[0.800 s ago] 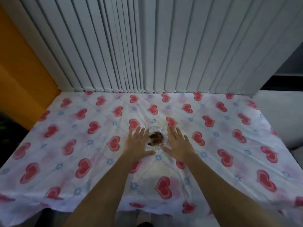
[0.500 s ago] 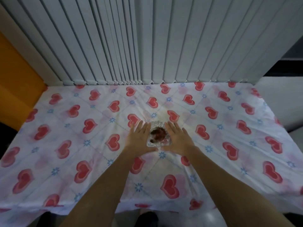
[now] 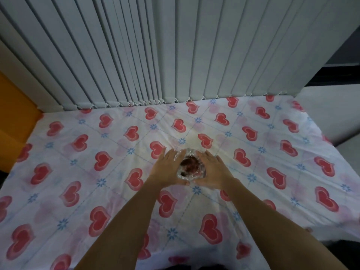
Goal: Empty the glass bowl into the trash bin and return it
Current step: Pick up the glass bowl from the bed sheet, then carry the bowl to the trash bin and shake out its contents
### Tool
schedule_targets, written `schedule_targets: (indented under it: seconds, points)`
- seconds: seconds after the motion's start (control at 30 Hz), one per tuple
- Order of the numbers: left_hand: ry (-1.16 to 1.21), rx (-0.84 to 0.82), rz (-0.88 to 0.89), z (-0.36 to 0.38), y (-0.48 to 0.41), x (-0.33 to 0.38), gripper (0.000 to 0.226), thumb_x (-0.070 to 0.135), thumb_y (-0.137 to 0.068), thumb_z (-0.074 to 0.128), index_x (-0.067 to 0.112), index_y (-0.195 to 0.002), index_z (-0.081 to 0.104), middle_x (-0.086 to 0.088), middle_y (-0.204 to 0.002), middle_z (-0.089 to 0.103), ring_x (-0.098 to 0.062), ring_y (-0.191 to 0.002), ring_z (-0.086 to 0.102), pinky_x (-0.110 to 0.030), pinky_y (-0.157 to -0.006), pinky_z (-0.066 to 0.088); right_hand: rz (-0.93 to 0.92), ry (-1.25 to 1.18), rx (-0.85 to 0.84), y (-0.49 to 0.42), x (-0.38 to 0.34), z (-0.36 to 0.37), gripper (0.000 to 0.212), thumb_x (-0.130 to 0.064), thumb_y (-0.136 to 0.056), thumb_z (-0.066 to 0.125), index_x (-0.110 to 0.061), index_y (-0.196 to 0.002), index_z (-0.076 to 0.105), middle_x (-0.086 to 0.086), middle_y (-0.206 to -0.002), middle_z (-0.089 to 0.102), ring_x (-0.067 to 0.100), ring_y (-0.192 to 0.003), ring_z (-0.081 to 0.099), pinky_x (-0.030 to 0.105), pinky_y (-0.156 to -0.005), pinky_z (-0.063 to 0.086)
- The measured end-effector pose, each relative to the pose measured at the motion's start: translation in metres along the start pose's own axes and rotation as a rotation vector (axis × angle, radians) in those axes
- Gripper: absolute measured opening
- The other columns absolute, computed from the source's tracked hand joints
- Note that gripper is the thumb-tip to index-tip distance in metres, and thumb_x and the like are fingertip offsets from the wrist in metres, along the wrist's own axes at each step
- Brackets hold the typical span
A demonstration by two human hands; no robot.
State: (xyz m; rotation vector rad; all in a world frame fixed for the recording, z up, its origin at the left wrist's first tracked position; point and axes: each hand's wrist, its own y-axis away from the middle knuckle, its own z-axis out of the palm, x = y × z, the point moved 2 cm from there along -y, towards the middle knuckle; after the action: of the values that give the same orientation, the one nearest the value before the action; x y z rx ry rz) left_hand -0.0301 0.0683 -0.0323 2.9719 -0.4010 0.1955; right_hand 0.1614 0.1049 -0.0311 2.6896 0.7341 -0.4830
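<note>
Two bare forearms reaching forward over a heart-print tablecloth [image 3: 101,160]. Left hand [image 3: 167,168] and right hand [image 3: 212,170] cupped against opposite sides of the glass bowl [image 3: 191,166], fingers extended around its walls. Reddish-brown scraps inside, bowl at table centre. Beyond, grey vertical blinds [image 3: 175,51].

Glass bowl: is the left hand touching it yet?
Touching. In the head view the left hand lies flat against the left side of the glass bowl, with no cloth showing between them; the right hand cups the other side.
</note>
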Motion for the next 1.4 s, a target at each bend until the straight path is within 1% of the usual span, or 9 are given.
schedule_targets:
  seconds: [0.17,0.27,0.47,0.6,0.83,0.97,1.07,1.23,1.4]
  points:
    - [-0.026,0.034,0.028,-0.006,0.0,0.006,0.118,0.08,-0.058,0.061,0.022,-0.151,0.016,-0.012,-0.134,0.049,-0.029,-0.13,0.04,-0.049,-0.117,0.007,-0.008,-0.028,0.053,0.008,0.002,-0.002,0.106,-0.058,-0.067,0.072,-0.024,-0.15,0.015,0.004,-0.157,0.027,0.021,-0.146,0.014,0.046,-0.12,0.007]
    - [-0.075,0.05,0.065,-0.018,-0.009,0.016,0.119,0.082,-0.057,0.057,0.023,-0.151,0.014,-0.012,-0.135,0.049,-0.029,-0.131,0.039,-0.05,-0.118,0.006,0.018,-0.057,0.083,0.019,0.009,-0.012,0.107,-0.06,-0.067,0.071,-0.025,-0.15,0.015,0.004,-0.157,0.027,0.021,-0.147,0.014,0.046,-0.119,0.007]
    - [-0.123,0.099,0.18,-0.052,-0.05,0.069,0.124,0.085,-0.059,0.054,0.012,-0.151,0.013,-0.014,-0.144,0.04,-0.027,-0.137,0.031,-0.048,-0.118,0.001,0.122,-0.065,0.235,0.056,0.044,-0.058,0.108,-0.058,-0.068,0.072,-0.023,-0.151,0.013,0.005,-0.158,0.025,0.024,-0.146,0.016,0.046,-0.118,0.011]
    - [-0.129,0.126,0.282,-0.067,-0.075,0.129,0.121,0.081,-0.063,0.056,0.01,-0.151,0.011,-0.016,-0.146,0.037,-0.028,-0.139,0.028,-0.048,-0.118,-0.002,0.184,-0.022,0.322,0.102,0.079,-0.092,0.105,-0.053,-0.07,0.073,-0.023,-0.151,0.014,0.003,-0.157,0.028,0.025,-0.145,0.018,0.048,-0.118,0.012]
    - [-0.126,0.213,0.521,-0.081,-0.086,0.257,0.121,0.082,-0.059,0.057,0.009,-0.149,0.022,-0.015,-0.14,0.045,-0.029,-0.132,0.037,-0.046,-0.118,0.01,0.341,0.025,0.477,0.217,0.138,-0.125,0.107,-0.056,-0.067,0.075,-0.025,-0.15,0.016,0.001,-0.157,0.029,0.025,-0.145,0.019,0.049,-0.117,0.017]
    - [-0.117,0.246,0.637,-0.081,-0.082,0.328,0.118,0.082,-0.059,0.057,0.01,-0.147,0.027,-0.014,-0.137,0.048,-0.029,-0.129,0.039,-0.047,-0.117,0.011,0.436,0.028,0.552,0.284,0.166,-0.129,0.107,-0.054,-0.065,0.076,-0.023,-0.15,0.02,0.004,-0.155,0.032,0.026,-0.144,0.023,0.049,-0.116,0.02]
    - [-0.15,0.237,0.716,-0.077,-0.076,0.383,0.119,0.084,-0.058,0.054,0.012,-0.148,0.024,-0.014,-0.141,0.045,-0.03,-0.132,0.036,-0.049,-0.118,0.011,0.501,0.04,0.599,0.337,0.185,-0.13,0.106,-0.052,-0.063,0.079,-0.017,-0.148,0.026,0.005,-0.152,0.038,0.027,-0.142,0.028,0.047,-0.114,0.024]
    - [-0.179,0.225,0.828,-0.063,-0.06,0.469,0.122,0.087,-0.056,0.052,0.011,-0.147,0.026,-0.013,-0.138,0.048,-0.032,-0.132,0.036,-0.053,-0.117,0.009,0.622,0.028,0.654,0.419,0.209,-0.122,0.106,-0.05,-0.066,0.078,-0.017,-0.15,0.023,0.005,-0.153,0.036,0.024,-0.144,0.024,0.048,-0.116,0.016]
    - [-0.193,0.209,0.931,-0.043,-0.049,0.537,0.124,0.088,-0.057,0.048,0.011,-0.149,0.02,-0.013,-0.14,0.046,-0.028,-0.134,0.034,-0.052,-0.117,0.008,0.725,0.043,0.671,0.485,0.229,-0.115,0.106,-0.052,-0.067,0.078,-0.017,-0.15,0.022,0.004,-0.154,0.035,0.021,-0.144,0.023,0.047,-0.117,0.018]
